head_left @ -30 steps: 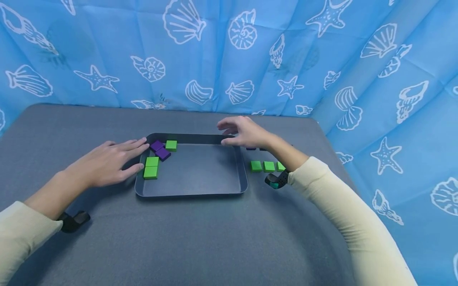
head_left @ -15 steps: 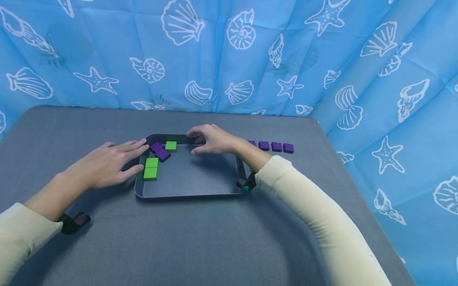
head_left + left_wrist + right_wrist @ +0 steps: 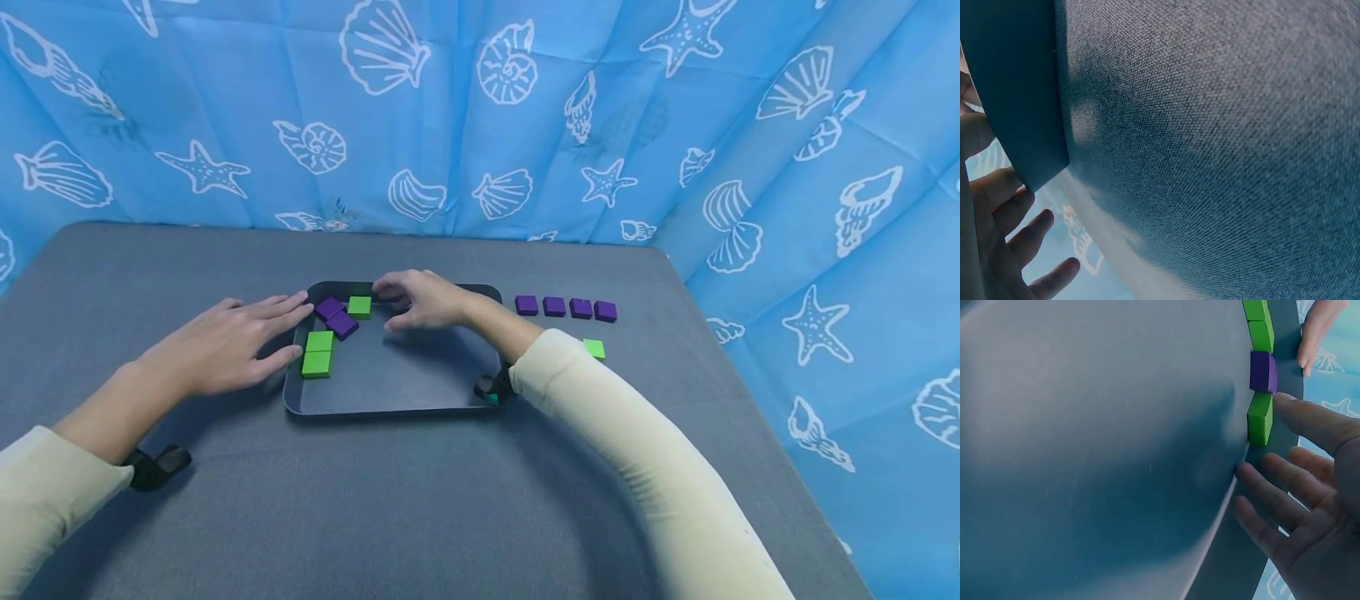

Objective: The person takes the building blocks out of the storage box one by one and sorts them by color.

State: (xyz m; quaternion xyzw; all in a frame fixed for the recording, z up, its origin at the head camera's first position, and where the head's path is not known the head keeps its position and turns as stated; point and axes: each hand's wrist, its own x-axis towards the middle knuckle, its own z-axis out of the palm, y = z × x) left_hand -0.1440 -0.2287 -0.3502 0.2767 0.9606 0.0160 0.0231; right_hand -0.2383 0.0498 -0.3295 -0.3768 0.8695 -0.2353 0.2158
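A dark grey tray (image 3: 405, 379) lies on the table. At its left end are two green blocks (image 3: 318, 354) in line, two purple blocks (image 3: 337, 318) set at an angle, and one green block (image 3: 359, 307) by the back wall. My left hand (image 3: 225, 342) rests at the tray's left rim, its fingers extended; the left wrist view shows them against the outer wall (image 3: 1016, 94). My right hand (image 3: 423, 300) is over the back of the tray, just right of the lone green block. Its fingers (image 3: 1285, 487) are spread and hold nothing in the right wrist view.
Several purple blocks (image 3: 554, 307) stand in a row on the table, right of the tray. One green block (image 3: 594, 348) shows behind my right sleeve (image 3: 622, 417). A blue shell-print curtain (image 3: 450, 108) hangs along the table's back and right sides.
My right hand has moved left, from above the tray's right rim to near the lone green block. The purple row has come into view. My left hand stays in place.
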